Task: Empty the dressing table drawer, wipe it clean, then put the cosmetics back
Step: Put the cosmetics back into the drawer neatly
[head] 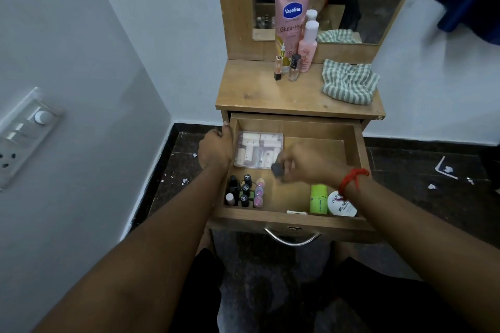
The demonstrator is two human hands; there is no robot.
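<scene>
The wooden drawer (359, 154) stands pulled out below the dressing table top (259, 94). My left hand (215, 147) grips the drawer's left wall. Over the drawer's middle, my right hand (305, 163) is shut on a small dark-capped bottle (277, 170), blurred by motion. Inside lie a clear box of small white tubes (258, 149), a cluster of nail polish bottles (244, 190) at the front left, a green tube (318, 199) and a white nail polish remover jar (341, 204) at the front right. A striped cloth (349, 82) rests on the table top.
A pink Vaseline tube (290, 24), a pink bottle (308, 46) and two small bottles (286, 67) stand on the top before the mirror (373, 0). A wall with a switch panel (23, 138) is to the left. Paper scraps dot the dark floor (433, 184).
</scene>
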